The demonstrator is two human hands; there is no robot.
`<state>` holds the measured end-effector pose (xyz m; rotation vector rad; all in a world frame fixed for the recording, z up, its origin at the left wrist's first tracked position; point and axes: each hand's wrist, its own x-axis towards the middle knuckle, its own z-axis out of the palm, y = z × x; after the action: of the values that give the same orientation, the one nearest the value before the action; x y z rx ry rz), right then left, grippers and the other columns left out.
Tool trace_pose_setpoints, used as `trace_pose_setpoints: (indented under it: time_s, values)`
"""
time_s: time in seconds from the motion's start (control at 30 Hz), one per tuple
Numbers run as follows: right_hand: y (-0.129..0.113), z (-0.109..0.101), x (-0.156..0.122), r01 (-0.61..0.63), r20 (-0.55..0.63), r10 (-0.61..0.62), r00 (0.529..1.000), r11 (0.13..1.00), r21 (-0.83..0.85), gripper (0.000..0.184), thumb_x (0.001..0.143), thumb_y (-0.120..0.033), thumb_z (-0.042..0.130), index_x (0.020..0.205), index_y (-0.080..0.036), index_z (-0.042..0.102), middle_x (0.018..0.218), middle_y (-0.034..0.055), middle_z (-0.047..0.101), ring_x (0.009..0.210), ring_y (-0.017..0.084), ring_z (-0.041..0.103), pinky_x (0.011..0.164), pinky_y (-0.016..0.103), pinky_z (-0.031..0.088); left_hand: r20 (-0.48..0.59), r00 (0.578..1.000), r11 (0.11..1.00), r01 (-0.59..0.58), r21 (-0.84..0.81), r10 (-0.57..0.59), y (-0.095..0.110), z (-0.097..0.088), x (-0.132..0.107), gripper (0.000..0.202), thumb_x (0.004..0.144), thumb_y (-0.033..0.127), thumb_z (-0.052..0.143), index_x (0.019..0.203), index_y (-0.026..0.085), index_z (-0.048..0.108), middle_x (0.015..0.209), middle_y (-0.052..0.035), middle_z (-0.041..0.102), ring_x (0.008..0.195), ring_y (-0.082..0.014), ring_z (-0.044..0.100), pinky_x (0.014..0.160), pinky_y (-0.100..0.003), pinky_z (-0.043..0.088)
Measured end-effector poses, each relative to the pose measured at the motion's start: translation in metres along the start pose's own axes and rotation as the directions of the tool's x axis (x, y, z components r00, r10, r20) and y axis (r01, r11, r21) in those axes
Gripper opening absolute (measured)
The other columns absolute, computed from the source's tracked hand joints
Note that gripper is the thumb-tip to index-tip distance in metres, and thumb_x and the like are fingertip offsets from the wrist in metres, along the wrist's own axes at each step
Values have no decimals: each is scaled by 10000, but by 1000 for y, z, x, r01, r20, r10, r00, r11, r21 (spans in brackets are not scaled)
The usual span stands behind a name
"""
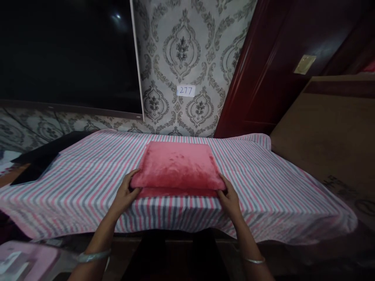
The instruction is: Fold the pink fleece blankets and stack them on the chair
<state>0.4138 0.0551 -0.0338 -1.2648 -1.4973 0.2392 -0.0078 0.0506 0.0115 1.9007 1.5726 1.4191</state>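
A pink plush cloth, folded into a thick rectangle, lies flat near the front edge of the striped sheet. Its front side shows a fold, with a lower layer sticking out slightly underneath. At the near left corner, my left hand grips the edge, fingers on top and thumb in front at the fold. My right hand pinches the near right corner the same way. Whether the piece is a blanket or a cover, I cannot tell.
The pink, grey and white striped sheet drapes over the table's front edge. A large dark TV screen is at the upper left. Patterned wallpaper carries a label reading 277. A cardboard sheet leans at right; a pink object sits lower left.
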Motion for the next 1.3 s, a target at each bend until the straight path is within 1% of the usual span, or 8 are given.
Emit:
trace_pose_setpoints:
  time_s: [0.1,0.2,0.3,0.53,0.8,1.1,1.2,1.3]
  values:
    - [-2,1,-2,-51,-78,45,996,996,-75,601,790,-375,559,1349,-157,528,1255,151,641,1086,281,615,942,448,493,-116,991,990,81,117,-68,3,3,-3,591,708,488,604,1211,189,520,1165,-104,611,979,-262,628,865,-419,528]
    - [-6,-1,-4,-102,-109,77,991,965,-242,330,786,-445,565,952,-172,646,875,111,657,820,268,591,757,411,494,-182,982,949,101,298,-48,8,4,-9,303,705,508,574,800,223,533,825,-56,565,803,-255,577,749,-404,501]
    - [-8,-4,-7,-98,-83,76,994,947,-307,300,796,-510,554,724,-219,569,706,63,569,715,240,525,687,379,447,-182,983,926,97,365,-32,15,3,-15,330,733,543,551,628,268,402,676,-21,458,686,-234,511,668,-382,452]
    - [-6,-2,-6,-108,-36,102,994,944,-313,310,780,-530,536,736,-223,544,709,44,553,691,221,509,664,348,392,-87,996,956,50,288,-26,11,6,-12,314,756,514,516,785,218,616,774,-61,608,773,-248,573,723,-368,442]
    - [-8,-3,-3,-113,-27,111,993,918,-381,266,776,-493,515,674,-257,447,674,42,511,683,225,474,654,356,359,-151,987,877,116,465,-51,19,8,-11,340,716,559,533,635,283,351,642,-37,464,701,-257,515,685,-385,425]
    - [-5,-8,-1,-219,4,224,974,955,-201,321,748,-538,556,673,-227,539,658,19,532,654,196,495,633,333,385,-128,961,941,266,208,-243,18,12,-21,308,770,550,491,757,242,502,718,-33,565,709,-224,529,639,-337,410]
    - [-3,-8,-2,-170,20,178,984,962,-212,318,747,-522,564,697,-210,602,693,37,570,695,207,519,669,343,405,-179,969,920,222,324,-171,21,12,-22,302,761,549,495,694,262,425,669,-27,505,698,-236,497,674,-365,402]
    - [-1,-10,-2,-116,68,135,989,966,-232,329,739,-508,574,758,-196,675,755,59,608,730,216,535,707,358,427,-122,990,893,120,433,-74,22,9,-22,343,758,567,518,654,268,385,675,-33,487,731,-248,501,745,-391,416]
